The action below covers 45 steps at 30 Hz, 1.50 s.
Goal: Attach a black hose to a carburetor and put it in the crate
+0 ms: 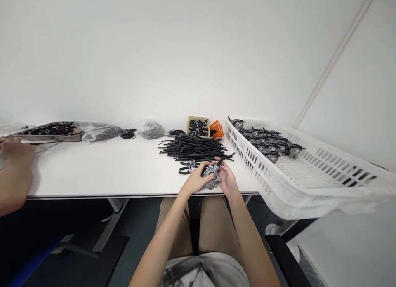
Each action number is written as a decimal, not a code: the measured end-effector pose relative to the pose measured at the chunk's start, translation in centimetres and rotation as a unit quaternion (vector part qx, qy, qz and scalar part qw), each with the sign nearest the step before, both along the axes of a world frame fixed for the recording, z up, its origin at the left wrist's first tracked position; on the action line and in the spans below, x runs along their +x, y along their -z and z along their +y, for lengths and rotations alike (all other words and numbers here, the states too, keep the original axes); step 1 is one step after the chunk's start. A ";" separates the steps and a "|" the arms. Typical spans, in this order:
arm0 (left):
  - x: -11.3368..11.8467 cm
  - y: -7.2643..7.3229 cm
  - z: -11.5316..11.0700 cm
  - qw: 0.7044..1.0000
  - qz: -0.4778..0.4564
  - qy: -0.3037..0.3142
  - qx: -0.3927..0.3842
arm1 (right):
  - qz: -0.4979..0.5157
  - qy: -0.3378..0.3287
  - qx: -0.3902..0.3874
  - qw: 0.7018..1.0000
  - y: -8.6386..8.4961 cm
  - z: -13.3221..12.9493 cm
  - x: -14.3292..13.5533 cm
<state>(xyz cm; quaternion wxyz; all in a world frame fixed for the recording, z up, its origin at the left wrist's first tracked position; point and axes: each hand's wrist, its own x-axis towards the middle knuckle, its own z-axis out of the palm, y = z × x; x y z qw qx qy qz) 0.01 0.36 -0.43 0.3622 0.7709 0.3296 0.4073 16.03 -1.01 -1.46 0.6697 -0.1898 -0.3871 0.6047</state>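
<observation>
A grey metal carburetor (211, 179) is held just above the front edge of the white table, between both my hands. My left hand (197, 179) grips its left side, thumb across the body. Around its right side curl the fingers of my right hand (227, 177), close to a black rubber part (220, 161) at its top. Some of these fingers are hidden behind the carburetor. Just left of it lies another metal part with short black hoses (191, 167). A wide pile of black rubber hoses (194, 147) spreads out behind my hands.
At right stands a white plastic crate (309, 191) holding several carburetors (269, 142). Behind the hoses are a beige bin (187, 126) of small parts and a tilted orange basket (217, 127). Bagged parts (102, 131) and a tray (69, 137) line the wall. Another person's hand (15, 155) works at far left.
</observation>
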 end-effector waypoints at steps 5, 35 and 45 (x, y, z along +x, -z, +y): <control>0.0 0.1 0.1 1.000 0.005 -0.003 -0.002 | -0.008 0.024 0.022 0.999 0.2 0.6 0.0; 0.0 0.1 0.1 1.000 0.003 -0.020 0.004 | -0.030 0.030 0.000 0.999 -0.1 -0.3 -0.2; -0.1 0.4 0.1 0.999 -0.045 -0.002 -0.005 | -0.084 0.139 0.052 0.985 -0.1 -0.3 -0.5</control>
